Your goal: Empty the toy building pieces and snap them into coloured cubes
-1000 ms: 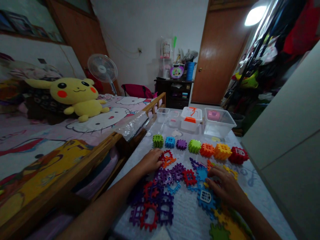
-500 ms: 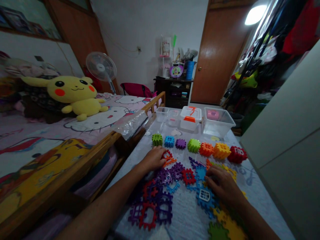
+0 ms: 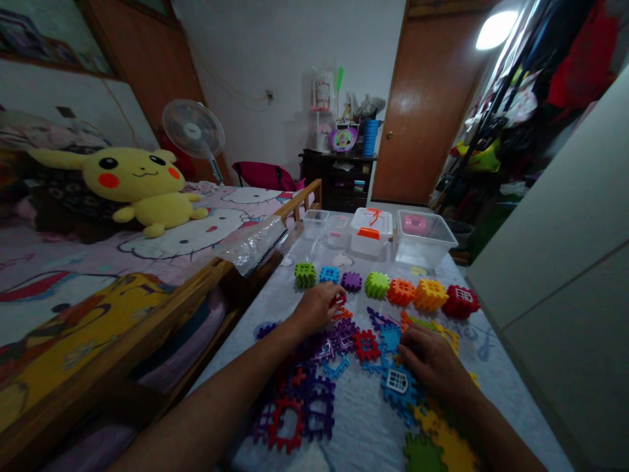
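My left hand point(image 3: 319, 307) is closed in a pinch on a red interlocking plastic piece point(image 3: 340, 297), lifted slightly over the table. Just below that piece lies an orange one point(image 3: 343, 314). Purple notched pieces point(image 3: 344, 335) are spread beneath my left wrist, with a red window-shaped square point(image 3: 366, 345) to their right. My right hand point(image 3: 430, 357) rests with curled fingers beside a light-blue square piece point(image 3: 390, 337); what its fingertips hold, if anything, is hidden. A blue piece with a white window point(image 3: 397, 380) sits just below those fingers.
A row of assembled cubes runs across the table, from a green cube point(image 3: 305, 275) to a dark red cube point(image 3: 460, 301). Behind it stand clear plastic boxes point(image 3: 425, 246) and a lidded box point(image 3: 371, 233). A wooden bed rail point(image 3: 196, 278) borders the left side.
My left hand has moved a little right and up, raising the red piece from beside the orange one. My right hand stays by the blue pieces. The view has shifted slightly.
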Tool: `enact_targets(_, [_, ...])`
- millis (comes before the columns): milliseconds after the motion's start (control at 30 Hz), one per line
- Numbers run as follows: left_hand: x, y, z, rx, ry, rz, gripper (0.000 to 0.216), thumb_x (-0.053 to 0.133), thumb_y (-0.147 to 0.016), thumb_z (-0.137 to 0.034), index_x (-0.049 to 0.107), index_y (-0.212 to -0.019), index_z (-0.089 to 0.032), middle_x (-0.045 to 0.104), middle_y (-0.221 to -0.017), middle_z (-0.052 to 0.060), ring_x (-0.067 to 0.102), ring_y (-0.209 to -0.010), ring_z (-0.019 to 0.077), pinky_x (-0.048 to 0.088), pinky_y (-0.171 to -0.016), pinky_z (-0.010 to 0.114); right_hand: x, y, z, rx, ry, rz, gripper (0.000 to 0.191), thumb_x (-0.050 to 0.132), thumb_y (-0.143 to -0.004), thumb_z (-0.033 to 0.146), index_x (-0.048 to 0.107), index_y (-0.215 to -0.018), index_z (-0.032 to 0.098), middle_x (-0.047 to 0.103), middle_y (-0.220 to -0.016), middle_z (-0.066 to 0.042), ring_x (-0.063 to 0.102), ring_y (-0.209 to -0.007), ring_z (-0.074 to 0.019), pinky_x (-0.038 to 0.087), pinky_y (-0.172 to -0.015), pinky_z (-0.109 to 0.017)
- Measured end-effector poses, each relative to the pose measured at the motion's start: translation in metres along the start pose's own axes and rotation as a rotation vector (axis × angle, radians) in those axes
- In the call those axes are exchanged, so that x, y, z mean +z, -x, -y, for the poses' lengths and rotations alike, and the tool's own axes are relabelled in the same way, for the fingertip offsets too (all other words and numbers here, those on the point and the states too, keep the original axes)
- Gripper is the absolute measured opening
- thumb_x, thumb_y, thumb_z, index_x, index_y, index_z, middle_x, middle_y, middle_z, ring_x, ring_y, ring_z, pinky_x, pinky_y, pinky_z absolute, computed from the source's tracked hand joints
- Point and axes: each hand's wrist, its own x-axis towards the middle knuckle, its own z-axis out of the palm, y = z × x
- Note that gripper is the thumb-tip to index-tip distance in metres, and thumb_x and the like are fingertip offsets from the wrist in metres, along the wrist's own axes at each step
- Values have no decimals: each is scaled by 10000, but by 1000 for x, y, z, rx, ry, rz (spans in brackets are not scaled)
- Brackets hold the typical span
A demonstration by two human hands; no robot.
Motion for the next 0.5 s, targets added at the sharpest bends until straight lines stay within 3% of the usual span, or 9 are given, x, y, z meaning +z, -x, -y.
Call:
enact_targets(100, [2,0,-6,120,-198,-12,121,508,-889,-186,627,-911,-190,626,-919,60,576,-914,205,452,-801,302,0,0,0,-12,-5,-5,150,500,-863,261,571,-750,193,585,-784,-42,550,-726,-186,416,-661,-317])
enact_targets(200, [1,6,-9,211,-313,96,115,506,-885,-193,620,-885,-182,619,-889,71,575,-867,216,456,-778,324,-1,0,1,-16,-20,-3,146,505,-865,263,578,-761,192,587,-797,-43,552,-736,-185,420,-669,-317])
enact_targets(333, [-7,15,-6,266,-129,198,169,560,-845,-243,622,-996,-198,624,-958,59,578,-914,200,458,-814,296,-2,0,5,-16,-20,5,156,502,-868,260,575,-750,191,581,-789,-44,546,-730,-184,417,-666,-318])
enact_targets(500, [-9,12,3,118,7,192,340,637,-769,-273,604,-1095,-184,611,-1103,80,555,-1040,226,438,-917,320,-5,-1,9,-22,-9,-2,161,500,-869,263,574,-745,190,575,-773,-43,541,-716,-182,414,-656,-317])
